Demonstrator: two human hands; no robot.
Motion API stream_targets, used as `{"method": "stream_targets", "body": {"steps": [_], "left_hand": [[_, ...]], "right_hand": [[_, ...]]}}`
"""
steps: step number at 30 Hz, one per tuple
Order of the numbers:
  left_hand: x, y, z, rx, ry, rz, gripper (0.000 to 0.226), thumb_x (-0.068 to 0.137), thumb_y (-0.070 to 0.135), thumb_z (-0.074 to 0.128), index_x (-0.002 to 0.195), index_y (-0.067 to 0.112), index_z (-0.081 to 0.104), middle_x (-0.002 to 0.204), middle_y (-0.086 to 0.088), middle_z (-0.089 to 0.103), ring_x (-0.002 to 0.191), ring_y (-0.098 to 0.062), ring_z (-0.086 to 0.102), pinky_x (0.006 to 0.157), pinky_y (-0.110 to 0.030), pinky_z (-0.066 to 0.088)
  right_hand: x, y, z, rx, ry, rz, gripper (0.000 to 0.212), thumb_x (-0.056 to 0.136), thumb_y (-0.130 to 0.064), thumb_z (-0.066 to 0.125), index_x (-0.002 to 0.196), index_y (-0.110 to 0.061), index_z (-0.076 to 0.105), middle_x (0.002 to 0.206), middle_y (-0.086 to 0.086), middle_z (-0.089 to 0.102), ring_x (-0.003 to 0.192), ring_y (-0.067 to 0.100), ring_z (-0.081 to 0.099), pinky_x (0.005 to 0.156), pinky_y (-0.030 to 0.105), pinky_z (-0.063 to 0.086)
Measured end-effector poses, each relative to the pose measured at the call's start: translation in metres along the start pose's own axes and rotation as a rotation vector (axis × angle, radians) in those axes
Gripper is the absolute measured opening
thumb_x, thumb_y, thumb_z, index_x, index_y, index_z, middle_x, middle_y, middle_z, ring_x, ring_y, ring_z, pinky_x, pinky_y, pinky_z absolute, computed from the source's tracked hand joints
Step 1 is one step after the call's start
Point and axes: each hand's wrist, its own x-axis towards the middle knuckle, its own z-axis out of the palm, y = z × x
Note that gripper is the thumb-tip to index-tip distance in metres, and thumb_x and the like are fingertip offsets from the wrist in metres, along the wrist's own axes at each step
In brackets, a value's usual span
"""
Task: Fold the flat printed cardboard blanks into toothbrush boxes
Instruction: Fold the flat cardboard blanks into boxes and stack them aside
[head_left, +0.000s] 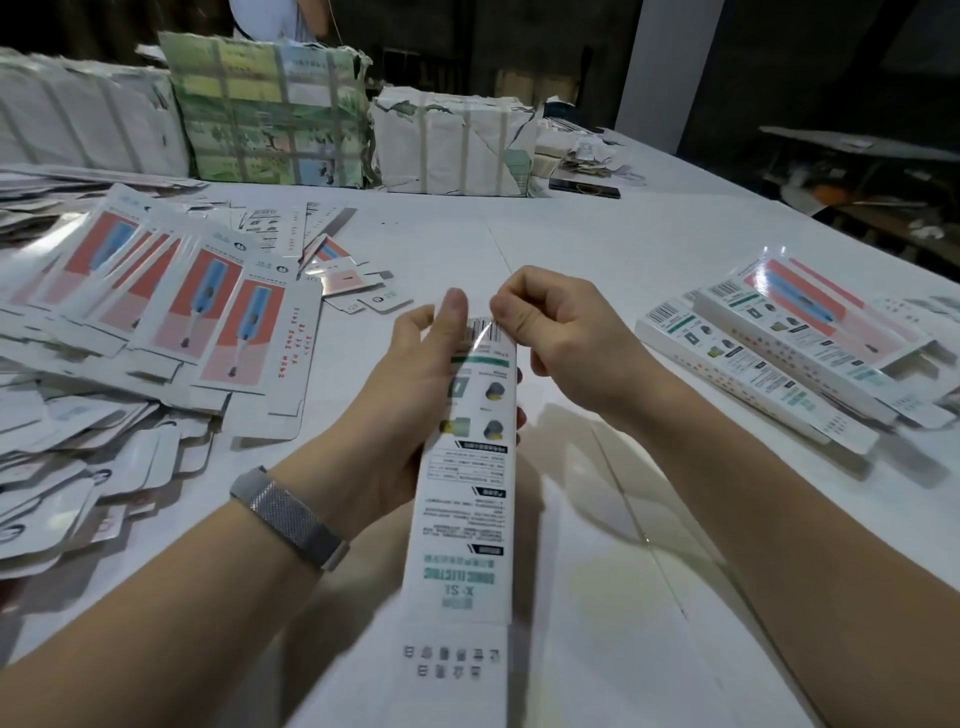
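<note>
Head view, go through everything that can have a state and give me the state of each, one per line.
Box in hands: formed lengthwise, far end being closed.
Left hand: grips the box's side.
Right hand: pinches the flap at the barcode end.
Flat blanks: unfolded, heaped loosely on the left.
Finished boxes: folded, lying on the right.
Wrapped bundles: strapped, wrapping torn.

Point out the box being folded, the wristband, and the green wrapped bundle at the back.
Box (470, 467): head view, on its printed middle panel.
Wristband (291, 512): head view, on the mesh strap over the left wrist.
Green bundle (270, 109): head view, on its front face.
</note>
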Motion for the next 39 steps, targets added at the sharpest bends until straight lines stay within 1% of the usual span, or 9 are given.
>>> {"method": "stream_targets", "body": {"steps": [3,7,14,17,23,29,32,35,39], "left_hand": [[0.002,-0.002,0.003,0.017,0.041,0.078,0.06,0.083,0.046,0.065,0.13,0.045,0.028,0.079,-0.012,0.074,0.06,-0.029,0.068,0.051,-0.036,0.056],[0.002,-0.003,0.001,-0.065,-0.095,0.158,0.059,0.086,0.017,0.067,0.125,0.043,0.03,0.1,-0.019,0.073,0.077,-0.041,0.072,0.06,-0.041,0.059],[0.005,-0.008,0.001,-0.04,-0.128,0.256,0.044,0.091,0.023,0.058,0.129,0.028,0.036,0.091,-0.013,0.073,0.083,-0.04,0.071,0.061,-0.04,0.059],[0.005,-0.005,-0.003,0.02,-0.111,0.321,0.026,0.101,0.02,0.05,0.124,0.019,0.038,0.091,-0.009,0.073,0.084,-0.037,0.073,0.064,-0.039,0.061],[0.002,0.004,-0.011,0.049,-0.184,0.36,0.025,0.101,0.017,0.046,0.124,0.016,0.038,0.092,-0.007,0.072,0.081,-0.033,0.072,0.066,-0.037,0.061],[0.004,0.003,-0.011,0.038,-0.247,0.37,0.034,0.098,0.016,0.048,0.127,0.025,0.032,0.094,-0.011,0.072,0.079,-0.034,0.07,0.065,-0.041,0.061],[0.005,0.002,-0.012,0.035,-0.237,0.367,0.034,0.095,0.02,0.051,0.121,0.032,0.032,0.097,-0.013,0.072,0.081,-0.037,0.07,0.069,-0.05,0.06],[0.007,0.001,-0.012,0.043,-0.224,0.352,0.027,0.1,0.017,0.048,0.119,0.027,0.032,0.099,-0.015,0.071,0.086,-0.043,0.07,0.074,-0.058,0.057],[0.005,0.002,-0.01,0.042,-0.215,0.338,0.034,0.097,0.018,0.052,0.122,0.03,0.032,0.108,-0.022,0.067,0.09,-0.054,0.064,0.068,-0.055,0.06]], "right_hand": [[-0.002,0.0,0.002,0.066,0.023,-0.047,0.018,0.092,-0.027,0.052,0.076,-0.018,0.053,0.055,-0.019,0.051,0.051,0.001,0.045,0.053,0.016,0.037],[-0.002,-0.001,0.003,0.1,0.105,-0.104,0.018,0.092,-0.028,0.054,0.075,-0.02,0.054,0.061,-0.014,0.055,0.055,0.004,0.049,0.054,0.015,0.041],[-0.003,0.002,0.003,0.178,0.161,-0.118,0.015,0.095,-0.025,0.056,0.082,-0.019,0.051,0.063,-0.015,0.052,0.056,0.001,0.047,0.054,0.015,0.04],[-0.005,0.002,0.005,0.331,0.153,-0.063,0.01,0.091,-0.027,0.061,0.097,-0.023,0.054,0.075,-0.004,0.06,0.063,0.005,0.056,0.053,0.016,0.041],[-0.006,0.003,0.006,0.419,0.087,0.014,0.026,0.087,-0.026,0.062,0.112,-0.024,0.066,0.11,0.015,0.067,0.076,0.014,0.061,0.054,0.026,0.042],[-0.007,0.001,0.006,0.437,0.01,0.016,0.025,0.09,-0.022,0.052,0.104,-0.011,0.069,0.08,-0.001,0.065,0.068,0.015,0.053,0.052,0.022,0.04],[-0.008,-0.001,0.007,0.44,0.038,0.005,0.024,0.09,-0.022,0.052,0.103,-0.013,0.071,0.092,0.0,0.062,0.072,0.019,0.056,0.056,0.026,0.043],[-0.008,-0.001,0.006,0.455,0.099,-0.008,0.023,0.085,-0.019,0.057,0.098,-0.016,0.075,0.114,0.002,0.057,0.1,0.036,0.061,0.079,0.05,0.051],[-0.008,-0.002,0.004,0.63,0.089,-0.038,0.023,0.082,-0.006,0.061,0.103,-0.014,0.064,0.105,0.014,0.065,0.093,0.036,0.062,0.074,0.039,0.05]]}}
